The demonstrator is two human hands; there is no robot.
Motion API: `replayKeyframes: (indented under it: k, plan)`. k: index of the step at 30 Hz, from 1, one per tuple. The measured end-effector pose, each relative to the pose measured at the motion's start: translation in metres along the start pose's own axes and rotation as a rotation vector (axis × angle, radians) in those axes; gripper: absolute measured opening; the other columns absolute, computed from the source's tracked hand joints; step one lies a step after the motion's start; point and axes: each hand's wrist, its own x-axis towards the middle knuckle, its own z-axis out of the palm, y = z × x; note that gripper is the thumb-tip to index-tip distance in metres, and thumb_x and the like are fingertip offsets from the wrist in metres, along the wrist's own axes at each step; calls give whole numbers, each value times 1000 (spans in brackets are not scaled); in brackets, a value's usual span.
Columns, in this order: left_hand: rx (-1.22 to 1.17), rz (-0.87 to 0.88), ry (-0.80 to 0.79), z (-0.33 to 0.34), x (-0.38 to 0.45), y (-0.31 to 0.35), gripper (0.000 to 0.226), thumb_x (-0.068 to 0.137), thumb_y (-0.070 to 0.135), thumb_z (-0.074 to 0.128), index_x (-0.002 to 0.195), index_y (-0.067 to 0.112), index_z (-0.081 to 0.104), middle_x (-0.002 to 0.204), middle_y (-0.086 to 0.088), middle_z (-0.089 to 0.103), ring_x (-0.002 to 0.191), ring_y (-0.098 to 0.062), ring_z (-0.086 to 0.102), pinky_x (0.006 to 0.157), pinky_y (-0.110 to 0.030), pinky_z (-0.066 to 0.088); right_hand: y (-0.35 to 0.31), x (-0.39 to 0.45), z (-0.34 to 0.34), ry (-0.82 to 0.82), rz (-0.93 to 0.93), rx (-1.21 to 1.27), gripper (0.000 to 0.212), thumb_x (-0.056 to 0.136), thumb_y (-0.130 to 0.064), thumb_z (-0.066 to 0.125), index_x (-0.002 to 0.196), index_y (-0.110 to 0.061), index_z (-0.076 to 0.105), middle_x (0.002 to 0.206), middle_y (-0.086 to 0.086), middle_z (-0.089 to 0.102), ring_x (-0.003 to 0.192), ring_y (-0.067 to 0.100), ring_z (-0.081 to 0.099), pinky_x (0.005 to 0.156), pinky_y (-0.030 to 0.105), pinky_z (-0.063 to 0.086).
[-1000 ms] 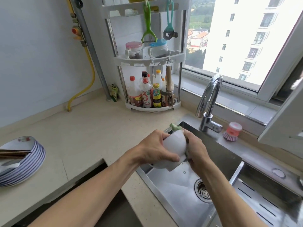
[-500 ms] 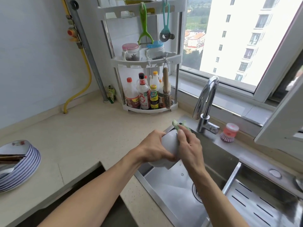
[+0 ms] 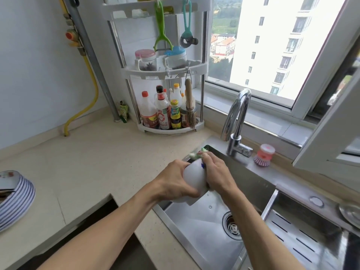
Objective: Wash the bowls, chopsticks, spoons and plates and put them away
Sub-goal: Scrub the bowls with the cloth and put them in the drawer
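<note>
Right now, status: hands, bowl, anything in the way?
Left hand grips white bowl over sink. Right hand holds green scrub cloth against its rim. Faucet off, nothing blocking.

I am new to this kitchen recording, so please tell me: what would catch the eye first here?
Over the sink, the left hand grips a white bowl while the right hand rubs it with a green cloth. Striped plates are stacked at the counter's left edge. A rack with bottles stands in the corner.

Head view, looking down, close over sink [image 3: 196, 228] corner.
</note>
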Motion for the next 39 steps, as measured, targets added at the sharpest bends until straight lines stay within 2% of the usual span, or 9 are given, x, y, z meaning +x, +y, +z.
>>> replayKeyframes:
  k: [7, 11, 17, 22, 25, 29, 33, 37, 39]
  plan:
    - [-9, -22, 7, -2, -3, 5, 41, 60, 9, 87, 98, 8, 72, 92, -10, 73, 81, -27, 73, 73, -49, 61, 3, -18, 15, 41, -177, -126, 29, 103, -36, 40, 122, -38, 62, 114, 0, 52, 100, 14, 55, 88, 31, 44]
    - [15, 47, -63, -8, -13, 19, 44, 64, 7, 90, 104, 7, 71, 99, -6, 70, 85, -20, 71, 73, -40, 62, 14, -10, 1, -50, 323, 517, 32, 98, -44, 45, 98, -27, 72, 93, 11, 70, 72, 26, 67, 53, 32, 48]
    - [-8, 99, -159, -17, -18, 33, 37, 70, 12, 90, 99, 20, 67, 98, -4, 69, 85, -19, 69, 74, -37, 62, 29, -16, 0, -175, 455, 957, 42, 91, -36, 51, 87, -3, 78, 92, 19, 71, 77, 31, 70, 70, 40, 55]
    - [39, -2, -137, -16, -7, 30, 39, 77, 26, 85, 111, 15, 67, 95, 0, 71, 83, -16, 70, 76, -29, 61, 16, -6, -4, -70, 408, 698, 34, 88, -42, 53, 95, -13, 69, 90, 17, 70, 70, 30, 66, 58, 32, 47]
    - [-16, -41, -48, -7, -6, 24, 35, 74, 9, 86, 104, 5, 70, 88, -5, 72, 71, -14, 68, 71, -30, 60, 2, -12, -1, 17, 121, 396, 24, 91, -38, 54, 101, -27, 73, 106, 13, 70, 86, 28, 70, 67, 43, 58]
    - [-105, -1, -58, -1, -8, 17, 32, 73, 5, 85, 100, 0, 70, 92, -15, 74, 82, -28, 72, 78, -42, 61, -1, -33, 1, 88, -310, 4, 28, 101, -28, 49, 122, -35, 67, 110, -5, 55, 98, 7, 61, 85, 21, 54]
    - [-80, 15, -74, -3, -9, 22, 30, 73, 3, 84, 98, -4, 69, 92, -17, 73, 81, -31, 72, 76, -44, 61, -2, -7, -13, 17, -82, 151, 31, 89, -41, 44, 98, -42, 74, 105, -7, 72, 97, 16, 68, 89, 46, 56]
    - [-95, 32, -51, -8, -8, 23, 29, 72, 1, 84, 98, -2, 69, 92, -18, 73, 83, -33, 72, 80, -48, 60, -5, -25, -4, 12, -291, 16, 29, 101, -30, 46, 120, -35, 67, 111, -6, 55, 99, 9, 61, 86, 29, 55]
    - [-96, 53, -67, -9, -8, 24, 29, 73, 2, 83, 97, -2, 69, 92, -18, 73, 84, -35, 71, 79, -47, 60, -6, -21, -4, 23, -304, 16, 27, 100, -30, 46, 112, -39, 69, 109, -4, 57, 97, 10, 61, 84, 30, 55]
